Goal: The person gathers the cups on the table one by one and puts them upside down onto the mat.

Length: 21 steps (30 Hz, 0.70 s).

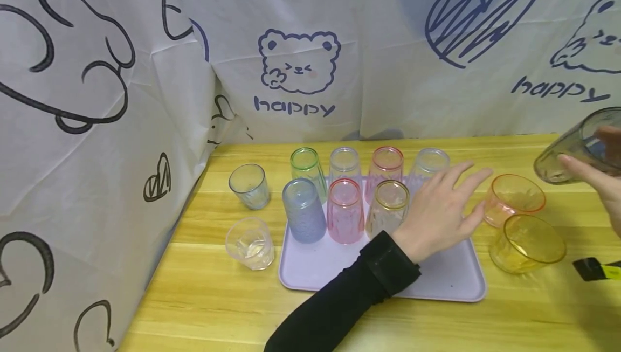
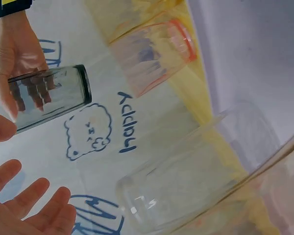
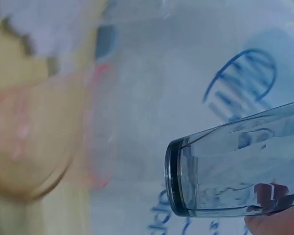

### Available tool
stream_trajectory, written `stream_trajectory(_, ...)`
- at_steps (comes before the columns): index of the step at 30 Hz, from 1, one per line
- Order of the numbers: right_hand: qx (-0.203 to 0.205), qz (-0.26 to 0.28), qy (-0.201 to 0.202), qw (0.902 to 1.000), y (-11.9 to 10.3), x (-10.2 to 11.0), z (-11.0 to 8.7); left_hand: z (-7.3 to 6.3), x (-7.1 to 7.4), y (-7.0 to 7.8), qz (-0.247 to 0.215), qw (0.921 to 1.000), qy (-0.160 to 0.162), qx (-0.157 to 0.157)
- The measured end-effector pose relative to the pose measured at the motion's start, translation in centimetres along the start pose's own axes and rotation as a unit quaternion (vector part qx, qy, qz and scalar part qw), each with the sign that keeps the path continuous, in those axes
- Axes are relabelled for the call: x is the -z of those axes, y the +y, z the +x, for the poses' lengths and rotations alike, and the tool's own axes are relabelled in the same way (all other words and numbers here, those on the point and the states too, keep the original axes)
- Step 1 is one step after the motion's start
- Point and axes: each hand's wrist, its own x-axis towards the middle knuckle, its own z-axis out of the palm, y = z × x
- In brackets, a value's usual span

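Observation:
My left hand (image 1: 439, 212) is over the right side of a lilac tray (image 1: 320, 274), its fingers spread and holding nothing. Several tinted glasses stand base up on that tray, among them a blue one (image 1: 304, 214), a pink one (image 1: 345, 217) and a yellow-rimmed one (image 1: 387, 209). Part of the right side of the tray is hidden behind my hand and sleeve. At the right edge of the head view, my right hand (image 1: 599, 182) grips a grey-tinted drinking glass (image 1: 558, 158), tilted and raised above the table. The right wrist view shows this grey glass (image 3: 225, 166) lying nearly sideways.
Right of the tray stand an orange-pink glass (image 1: 509, 206) and a yellow glass (image 1: 526, 249). A bluish glass (image 1: 253, 190) and a clear glass (image 1: 252, 247) stand to its left. A printed cloth (image 1: 388, 98) hangs behind the wooden table (image 1: 204, 309).

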Motion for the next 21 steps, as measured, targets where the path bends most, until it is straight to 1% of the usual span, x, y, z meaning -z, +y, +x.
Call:
stream_trajectory(1,0.009,0.006,0.002,0.9999,-0.6,-0.1,0.0,-0.1,0.3,0.0,-0.006,1.0,0.006,-0.001)
stream_trajectory(2,0.003,0.002,0.005,1.0,-1.8,-0.2,-0.3,-0.2,0.6,0.0,-0.012,0.9999,0.011,-0.002)
stream_trajectory(5,0.034,0.013,0.002,0.9993,-4.1,-0.6,-1.0,-0.6,1.5,-0.3,-0.046,0.9985,0.028,0.001)
stream_trajectory(6,0.048,0.031,-0.002,0.9983,-4.8,-0.8,-1.2,-0.7,1.7,-0.4,-0.06,0.9976,0.035,0.003)
stream_trajectory(7,0.061,0.061,-0.008,0.9962,-5.4,-1.1,-1.5,-0.9,1.9,-0.5,-0.071,0.9966,0.041,0.005)
stream_trajectory(8,0.069,0.105,-0.017,0.9919,-5.9,-1.4,-1.8,-1.0,2.1,-0.6,-0.078,0.9958,0.048,0.008)
stream_trajectory(9,0.077,0.154,-0.029,0.9846,-6.4,-1.7,-2.0,-1.2,2.3,-0.8,-0.086,0.9945,0.059,0.01)
stream_trajectory(10,0.083,0.206,-0.041,0.9741,-6.8,-2.0,-2.3,-1.3,2.4,-0.9,-0.094,0.993,0.07,0.012)
stream_trajectory(12,0.089,0.31,-0.068,0.9442,-7.4,-2.7,-2.6,-1.7,2.7,-1.3,-0.1,0.9901,0.097,0.015)
stream_trajectory(14,0.082,0.383,-0.09,0.9155,-8.0,-3.5,-2.9,-2.0,3.0,-1.6,-0.107,0.9868,0.121,0.018)
stream_trajectory(15,0.078,0.404,-0.099,0.9062,-8.4,-3.8,-3.0,-2.2,3.2,-1.8,-0.111,0.9848,0.132,0.02)
stream_trajectory(18,0.062,0.444,-0.114,0.8867,-9.4,-4.9,-3.5,-2.7,3.8,-2.5,-0.117,0.9809,0.153,0.025)
stream_trajectory(21,0.059,0.479,-0.128,0.8662,-10.4,-5.9,-4.0,-3.2,4.4,-3.2,-0.131,0.9768,0.168,0.028)
